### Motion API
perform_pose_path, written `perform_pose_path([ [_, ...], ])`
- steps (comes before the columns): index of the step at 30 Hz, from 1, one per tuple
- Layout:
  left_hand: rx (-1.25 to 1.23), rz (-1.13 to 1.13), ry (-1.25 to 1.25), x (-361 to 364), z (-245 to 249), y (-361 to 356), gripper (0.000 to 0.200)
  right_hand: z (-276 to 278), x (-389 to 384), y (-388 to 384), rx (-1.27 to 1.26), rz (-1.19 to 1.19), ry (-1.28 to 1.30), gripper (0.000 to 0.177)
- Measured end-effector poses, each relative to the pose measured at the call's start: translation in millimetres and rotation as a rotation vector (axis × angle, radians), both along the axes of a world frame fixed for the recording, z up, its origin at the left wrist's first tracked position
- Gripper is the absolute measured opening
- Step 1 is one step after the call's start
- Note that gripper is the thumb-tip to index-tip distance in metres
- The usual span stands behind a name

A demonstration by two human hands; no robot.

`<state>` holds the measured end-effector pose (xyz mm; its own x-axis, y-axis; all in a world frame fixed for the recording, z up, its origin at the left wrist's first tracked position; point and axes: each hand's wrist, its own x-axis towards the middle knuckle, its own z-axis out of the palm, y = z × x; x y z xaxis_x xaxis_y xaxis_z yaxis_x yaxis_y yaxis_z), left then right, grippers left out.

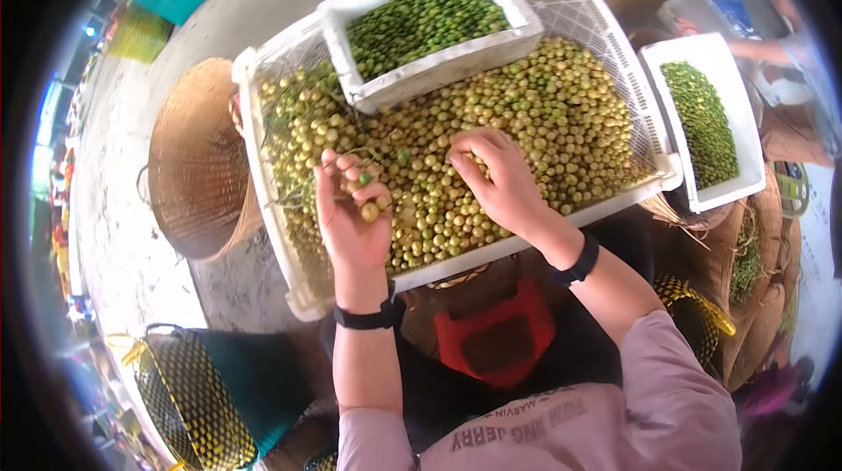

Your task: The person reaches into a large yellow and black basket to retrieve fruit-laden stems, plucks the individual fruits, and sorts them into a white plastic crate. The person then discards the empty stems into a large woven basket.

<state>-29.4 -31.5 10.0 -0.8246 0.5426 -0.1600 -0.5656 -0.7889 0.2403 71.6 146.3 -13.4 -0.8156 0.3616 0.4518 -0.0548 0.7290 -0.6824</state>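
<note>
My left hand (355,217) is palm up at the left of a white plastic crate (421,274), its fingers curled around a few small round fruits (369,211), yellowish with one green. Thin stems show by its fingertips. Over the middle of the crate is my right hand (500,174), back upward, thumb and fingers drawn together. Whatever its fingertips pinch, if anything, is hidden. Beneath both hands lies a layer of loose yellow-green round fruits (570,107). Fruits on stems (307,120) are heaped at the crate's left end.
A white foam box (346,89) of smaller green fruits rests on the crate's far side. Another white box (745,151) of green fruits stands at right, near another person's arm (759,50). Woven baskets (197,164) flank the crate. A red stool (535,317) is below.
</note>
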Motion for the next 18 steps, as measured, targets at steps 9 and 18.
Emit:
perform_pose_path([
  [9,-0.075,0.007,0.054,5.0,-2.4,3.1,0.024,1.7,8.4,-52.7,-0.952,0.499,-0.343,0.038],
  [18,-0.164,-0.070,0.069,4.7,1.4,2.0,0.024,3.9,7.9,-37.5,-0.461,0.469,-0.194,0.023],
])
